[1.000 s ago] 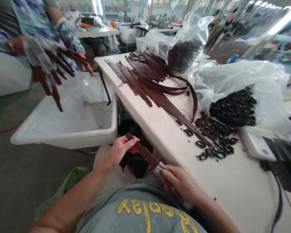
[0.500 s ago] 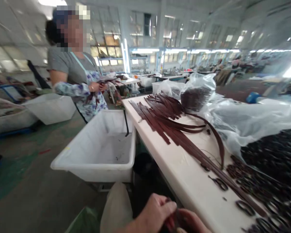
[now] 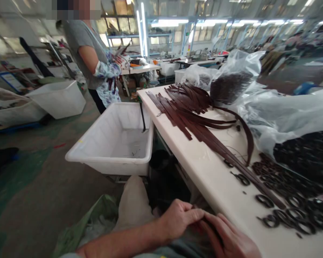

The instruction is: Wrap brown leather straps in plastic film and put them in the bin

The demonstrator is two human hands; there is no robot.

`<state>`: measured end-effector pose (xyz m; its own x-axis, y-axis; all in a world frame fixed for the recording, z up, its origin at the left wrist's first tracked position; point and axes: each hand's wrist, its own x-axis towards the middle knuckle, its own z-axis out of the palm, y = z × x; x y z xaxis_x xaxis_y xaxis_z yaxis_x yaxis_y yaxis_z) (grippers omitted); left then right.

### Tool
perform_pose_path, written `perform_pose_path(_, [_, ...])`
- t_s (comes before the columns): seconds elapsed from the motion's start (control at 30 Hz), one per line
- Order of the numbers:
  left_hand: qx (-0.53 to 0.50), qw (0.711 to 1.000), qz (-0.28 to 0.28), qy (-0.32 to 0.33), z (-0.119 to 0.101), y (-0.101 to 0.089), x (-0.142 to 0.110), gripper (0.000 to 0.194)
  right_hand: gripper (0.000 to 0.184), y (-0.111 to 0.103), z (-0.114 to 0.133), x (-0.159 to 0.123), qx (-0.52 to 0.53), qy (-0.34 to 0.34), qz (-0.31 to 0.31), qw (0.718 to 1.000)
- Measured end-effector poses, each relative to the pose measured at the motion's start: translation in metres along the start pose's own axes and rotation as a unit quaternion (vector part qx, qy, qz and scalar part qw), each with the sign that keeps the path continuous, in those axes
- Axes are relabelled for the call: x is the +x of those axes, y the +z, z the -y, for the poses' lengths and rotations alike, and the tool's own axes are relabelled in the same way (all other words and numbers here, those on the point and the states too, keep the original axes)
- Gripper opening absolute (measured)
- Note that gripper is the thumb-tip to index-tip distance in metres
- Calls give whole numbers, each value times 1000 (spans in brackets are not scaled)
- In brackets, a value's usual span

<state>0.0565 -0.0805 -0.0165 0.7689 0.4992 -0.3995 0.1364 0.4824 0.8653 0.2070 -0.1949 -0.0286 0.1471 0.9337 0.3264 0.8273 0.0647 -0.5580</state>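
My left hand [image 3: 179, 219] and my right hand [image 3: 233, 237] meet low in the view, beside the table's near edge and above my lap. Both are closed, thumb and fingers pinching a narrow dark brown strip [image 3: 215, 231]; most of it is hidden by the fingers. To the right, long brown strips [image 3: 204, 138] lie fanned out along the white table [image 3: 177, 152]. Close to my right hand, several dark loops [image 3: 264, 200] and small coiled pieces [image 3: 270, 221] are scattered on the tabletop.
A white bin [image 3: 107, 159] stands left of the table, a dark strip [image 3: 143, 120] hanging over its rim. Clear plastic bags [image 3: 288, 114] with dark pieces sit on the table. A co-worker [image 3: 90, 57] stands beyond the bin. A green sack [image 3: 97, 215] lies by my leg.
The view has tilted down and shifted, so my hands and forearm show more fully. My hands stay together on the strip. The co-worker has turned further away.
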Motion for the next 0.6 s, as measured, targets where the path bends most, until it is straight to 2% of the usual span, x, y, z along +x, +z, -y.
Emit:
perform_pose_path(0.13, [101,993,54,-10,-8,-4,-16,40,22,-17,32,1,16,22,36,999])
perform_pose_path(0.2, [147,988,47,1,-13,-9,-17,25,23,-24,39,0,21,42,42,998])
perform_pose_path(0.27, [199,978,53,20,-18,-12,-13,26,22,-28,40,-6,29,62,46,997])
perform_pose_path(0.33, [281,954,97,46,-24,-12,-8,22,19,-32,37,-14,35,75,47,995])
perform_pose_path(0.4, [366,916,145,76,-28,-7,-3,15,17,-36,34,-22,38,85,49,994])
perform_pose_path(0.47, [416,887,170,104,-30,1,2,12,16,-41,31,-27,41,92,50,994])
perform_pose_path(0.6, [444,863,203,127,-36,18,16,12,13,-57,26,-31,76,120,38,989])
